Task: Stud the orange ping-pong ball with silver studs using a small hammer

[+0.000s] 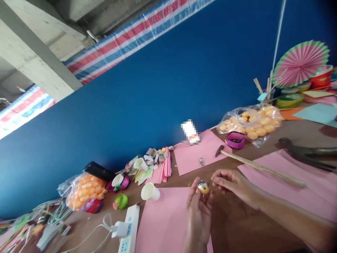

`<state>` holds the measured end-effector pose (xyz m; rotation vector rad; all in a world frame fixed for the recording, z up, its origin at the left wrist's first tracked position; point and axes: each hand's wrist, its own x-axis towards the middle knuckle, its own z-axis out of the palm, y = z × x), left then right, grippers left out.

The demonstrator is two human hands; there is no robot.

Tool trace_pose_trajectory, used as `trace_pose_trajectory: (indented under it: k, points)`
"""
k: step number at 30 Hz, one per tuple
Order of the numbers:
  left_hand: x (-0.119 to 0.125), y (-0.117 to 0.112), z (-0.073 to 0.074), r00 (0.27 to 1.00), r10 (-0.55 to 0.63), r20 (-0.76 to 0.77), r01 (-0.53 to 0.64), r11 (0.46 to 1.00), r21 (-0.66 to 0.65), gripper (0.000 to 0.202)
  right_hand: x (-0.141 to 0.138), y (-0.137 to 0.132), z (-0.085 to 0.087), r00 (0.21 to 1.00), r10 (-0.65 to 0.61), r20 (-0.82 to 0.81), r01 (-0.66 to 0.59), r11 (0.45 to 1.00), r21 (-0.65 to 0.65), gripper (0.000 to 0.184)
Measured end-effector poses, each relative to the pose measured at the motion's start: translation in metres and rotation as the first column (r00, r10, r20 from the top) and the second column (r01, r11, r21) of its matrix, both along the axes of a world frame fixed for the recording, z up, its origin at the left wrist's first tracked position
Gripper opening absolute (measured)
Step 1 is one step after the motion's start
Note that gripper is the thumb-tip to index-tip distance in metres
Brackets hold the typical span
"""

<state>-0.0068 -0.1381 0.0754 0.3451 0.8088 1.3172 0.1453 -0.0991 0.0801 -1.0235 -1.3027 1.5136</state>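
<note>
- Silver and gold ball (203, 187), just one and shiny, at the centre of the clock for these directions; it sits at the fingertips of the left hand (197, 211), which grips it from six o'clock.
- One right hand (231, 181), at three o'clock and just beside the ball, with thumb and fingers drawn together; I cannot tell whether something small is pinched there.
- One pink sheet (160, 225) at eight o'clock, partly below the left hand, flat on the brown tabletop (229, 228).
- One more pink sheet at twelve o'clock, bearing a single cluster of silvery bits (201, 161), too small to count.
- One hammer (259, 168) between two and three o'clock, its pale handle lying across pink paper (284, 196); beyond it, one dark tool (310, 153), blurred.
- Two clear bags filled with orange balls, too many to count: one bag (263, 121) between one and two o'clock, another bag (86, 189) far off at nine.
- One purple container (235, 140) just in front of the first bag.
- Three pale cups, the nearest cup (150, 193) at nine o'clock, tilted in view.
- One white power strip (131, 218) at eight o'clock, with one plug (121, 229) in it.
</note>
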Motion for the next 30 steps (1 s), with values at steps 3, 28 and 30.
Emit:
trace_pose_trajectory:
  k: [3,28,30]
  points:
    - [0.000,-0.001,0.001,1.000,0.013,0.000,-0.013,1.000,0.014,0.037,-0.002,-0.005,0.005,0.999,0.025,0.021,-0.025,1.000,0.018,0.019]
    - [0.008,-0.003,0.007,0.991,0.001,-0.137,0.007,0.998,0.060,0.042,-0.012,-0.013,0.016,0.991,-0.008,0.135,-0.007,0.994,0.112,0.022]
    - [0.009,-0.003,0.007,0.991,0.000,-0.136,0.010,0.997,0.072,0.042,-0.012,-0.014,0.016,0.991,-0.005,0.131,-0.010,0.993,0.115,0.021]
